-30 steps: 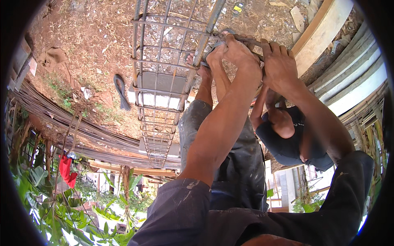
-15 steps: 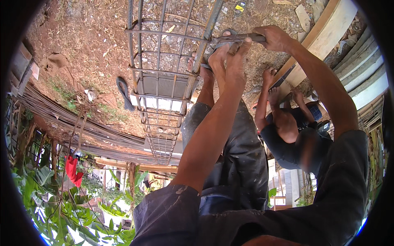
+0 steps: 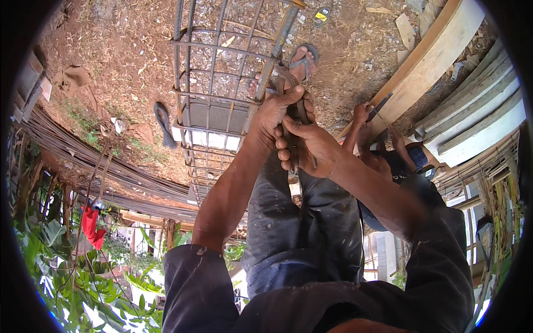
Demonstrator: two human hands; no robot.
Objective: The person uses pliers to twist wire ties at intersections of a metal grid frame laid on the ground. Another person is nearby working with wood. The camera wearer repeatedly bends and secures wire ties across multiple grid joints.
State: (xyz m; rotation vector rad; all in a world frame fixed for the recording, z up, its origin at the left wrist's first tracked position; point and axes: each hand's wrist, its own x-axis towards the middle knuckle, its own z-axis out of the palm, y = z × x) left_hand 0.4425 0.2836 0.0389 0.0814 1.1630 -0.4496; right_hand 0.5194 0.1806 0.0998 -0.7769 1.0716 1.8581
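In front of my legs, both hands meet round a dark long-handled tool (image 3: 295, 150) that looks like pincers. The fingers cover much of it, so its exact shape is hard to tell. My left hand (image 3: 273, 117) is closed round its upper part, beside the long side bar of the steel rebar cage (image 3: 270, 72). My right hand (image 3: 313, 145) is closed on its lower part, thumb pointing up along it. The cage runs away to my left, with bars crossed by thin rectangular stirrups. My sandalled foot (image 3: 302, 62) stands just beyond my hands.
To the right another person (image 3: 402, 158) crouches, holding a dark saw-like blade (image 3: 383, 102) at a long wooden board (image 3: 425, 66). Pale concrete-like beams (image 3: 483, 116) lie farther right. A dark coil (image 3: 164, 125) rests left of the cage. Long rods (image 3: 119, 172) are stacked behind it.
My right hand has come in from the far right, beside the left. My left hand has drawn back toward my body, and the dark tool has swung from sideways to upright in the view.
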